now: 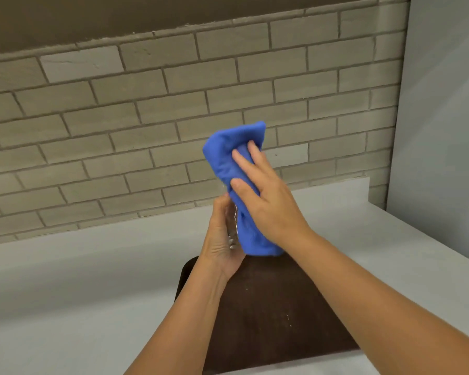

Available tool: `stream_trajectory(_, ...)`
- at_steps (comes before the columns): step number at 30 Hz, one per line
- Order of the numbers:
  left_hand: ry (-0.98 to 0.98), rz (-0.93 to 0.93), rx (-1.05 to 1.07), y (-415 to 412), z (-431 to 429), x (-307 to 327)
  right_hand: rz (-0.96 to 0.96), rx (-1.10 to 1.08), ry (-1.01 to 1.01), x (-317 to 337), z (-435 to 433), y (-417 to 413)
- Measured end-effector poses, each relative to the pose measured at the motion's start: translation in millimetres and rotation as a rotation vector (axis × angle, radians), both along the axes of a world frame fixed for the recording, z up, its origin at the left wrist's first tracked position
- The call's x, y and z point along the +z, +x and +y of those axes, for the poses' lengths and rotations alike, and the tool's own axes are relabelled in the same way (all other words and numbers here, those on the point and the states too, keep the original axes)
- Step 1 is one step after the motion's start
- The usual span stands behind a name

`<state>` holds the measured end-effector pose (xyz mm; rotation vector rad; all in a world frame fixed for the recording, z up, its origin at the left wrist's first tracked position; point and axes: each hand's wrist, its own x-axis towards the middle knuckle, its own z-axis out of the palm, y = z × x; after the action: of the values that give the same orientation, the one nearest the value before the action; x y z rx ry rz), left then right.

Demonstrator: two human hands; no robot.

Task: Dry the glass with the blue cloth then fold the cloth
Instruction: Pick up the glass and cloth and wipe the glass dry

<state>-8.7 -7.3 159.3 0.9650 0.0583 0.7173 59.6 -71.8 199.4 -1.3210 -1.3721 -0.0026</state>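
A blue cloth point(228, 158) is wrapped around a clear glass point(233, 226), held up in the air above the counter. Only a thin strip of the glass shows between the cloth and my left palm. My left hand point(222, 239) grips the lower part of the glass from the left. My right hand point(266, 196) presses the cloth against the glass from the right, fingers spread over the fabric. The upper part of the glass is hidden inside the cloth.
A dark brown board point(268, 315) lies on the pale grey counter point(79, 280) below my hands. A brick wall point(119, 117) stands behind the counter and a plain grey wall point(444, 131) closes the right side.
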Motion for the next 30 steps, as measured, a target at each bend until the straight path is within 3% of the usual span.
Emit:
stream_trajectory(9,0.025,0.12,0.079,2,-3,-10,0.461,0.076,-0.095,-11,-10,10)
stream_trajectory(15,0.061,0.121,0.084,1,0,-9,0.49,0.074,-0.017,-44,-24,-1)
stream_trajectory(21,0.334,0.494,0.486,7,-12,5,0.648,0.041,0.037,-49,-23,5)
stream_trajectory(24,0.423,0.528,0.52,7,-14,1,0.605,0.016,0.046,-51,-29,3)
stream_trajectory(30,0.342,0.445,0.375,3,-21,-3,0.413,0.026,0.047,-49,-34,-7)
